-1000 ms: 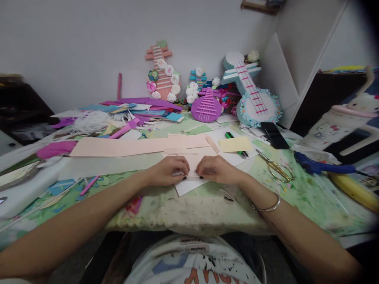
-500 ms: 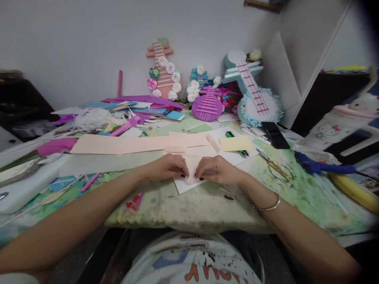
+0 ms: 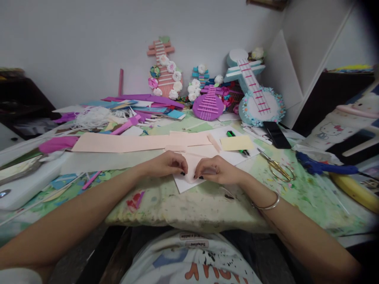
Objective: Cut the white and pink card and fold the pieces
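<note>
Both my hands are over a small piece of pale pink paper, which lies on a white sheet near the table's front edge. My left hand has its fingers curled down, thumb and fingertips closed at the paper's left edge. On the right edge, my right hand pinches the paper with bent fingers. The fingers partly hide what they grip. Just beyond lies a long pale pink strip, with small pink pieces on and beside it. A yellow paper rectangle rests over a green marker.
Gold-handled scissors, a blue glue gun, a banana and a phone lie to the right. Paper scraps and white string pile up at the back left. Decorated paper instruments stand along the wall.
My left hand's fingers have lifted slightly and opened a little wider in their curl. The right hand stays nearly still. The whole view has shifted slightly.
</note>
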Available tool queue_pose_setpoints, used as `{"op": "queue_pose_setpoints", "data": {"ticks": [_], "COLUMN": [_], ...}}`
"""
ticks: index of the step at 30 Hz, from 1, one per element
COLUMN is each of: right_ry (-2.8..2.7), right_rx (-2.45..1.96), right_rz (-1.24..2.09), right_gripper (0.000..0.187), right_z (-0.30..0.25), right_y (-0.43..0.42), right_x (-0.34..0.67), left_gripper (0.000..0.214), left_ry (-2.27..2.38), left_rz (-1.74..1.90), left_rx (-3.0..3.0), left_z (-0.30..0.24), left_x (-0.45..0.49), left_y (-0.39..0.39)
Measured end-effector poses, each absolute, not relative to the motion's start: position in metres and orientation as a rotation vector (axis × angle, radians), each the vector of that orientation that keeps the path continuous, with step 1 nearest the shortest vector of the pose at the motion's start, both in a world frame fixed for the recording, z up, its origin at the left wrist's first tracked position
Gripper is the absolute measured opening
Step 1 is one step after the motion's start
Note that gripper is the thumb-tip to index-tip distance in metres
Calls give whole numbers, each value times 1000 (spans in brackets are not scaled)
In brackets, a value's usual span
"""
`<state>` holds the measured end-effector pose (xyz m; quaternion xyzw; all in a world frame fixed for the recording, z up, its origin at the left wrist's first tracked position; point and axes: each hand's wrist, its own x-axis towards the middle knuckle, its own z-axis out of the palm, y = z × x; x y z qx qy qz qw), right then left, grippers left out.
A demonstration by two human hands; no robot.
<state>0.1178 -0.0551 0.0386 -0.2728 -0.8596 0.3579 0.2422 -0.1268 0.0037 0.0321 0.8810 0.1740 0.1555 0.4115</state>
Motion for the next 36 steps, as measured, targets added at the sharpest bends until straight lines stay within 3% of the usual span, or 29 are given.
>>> {"op": "queue_pose_setpoints", "data": {"ticks": [10,22,36], "right_ry": [-2289,-2115,-1979], "right_rx": [-829,-1051,-1037], "right_rz": [888,952,1251], "right_gripper": [19,8,14], "right_z": [28,27,35], "right_y": [-44,-43,-41], "right_x": [116,114,121], "left_gripper": [12,8,9], "left_ry": [461,601,478], "left_rz": [423,580,491], "left_rx": [2340,2336,2298], "left_z": [31,25,23], "left_x": [-116,-105,-106], "left_y": [-4,-3,1]}}
